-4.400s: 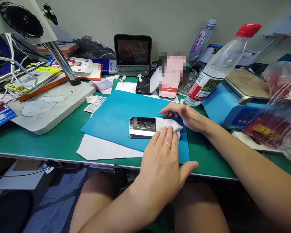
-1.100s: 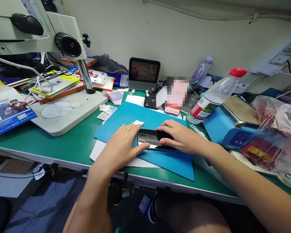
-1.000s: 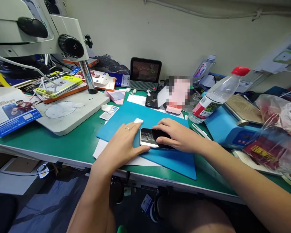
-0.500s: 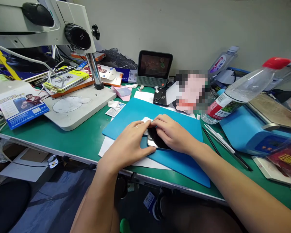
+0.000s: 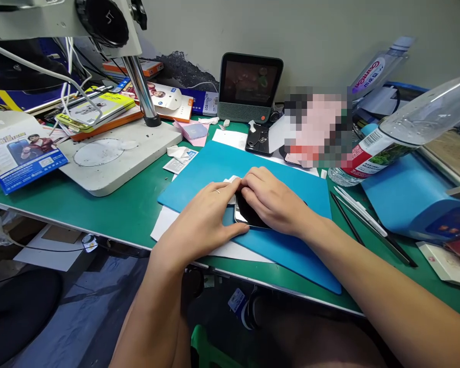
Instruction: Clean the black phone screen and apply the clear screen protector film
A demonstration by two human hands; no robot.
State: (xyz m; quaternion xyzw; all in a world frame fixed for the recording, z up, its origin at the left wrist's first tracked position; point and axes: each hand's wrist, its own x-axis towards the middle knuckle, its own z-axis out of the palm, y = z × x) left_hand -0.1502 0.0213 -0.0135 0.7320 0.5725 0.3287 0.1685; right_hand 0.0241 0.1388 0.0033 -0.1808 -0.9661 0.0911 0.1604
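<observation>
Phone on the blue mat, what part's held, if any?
The left hand spans the phone at its left end, thumb by the near corner, finger by the far one; the right hand is over it. Whether either grip holds cannot be told.

On the left, a metal post (image 5: pixel 141 92) rises from a pale base (image 5: pixel 138 156), with a yellow box (image 5: pixel 99 111) lying beside it. A small screen (image 5: pixel 250 79) stands at the far middle. On the right, a red-labelled bottle (image 5: pixel 375 148) stands beside a blue device (image 5: pixel 410 197).
</observation>
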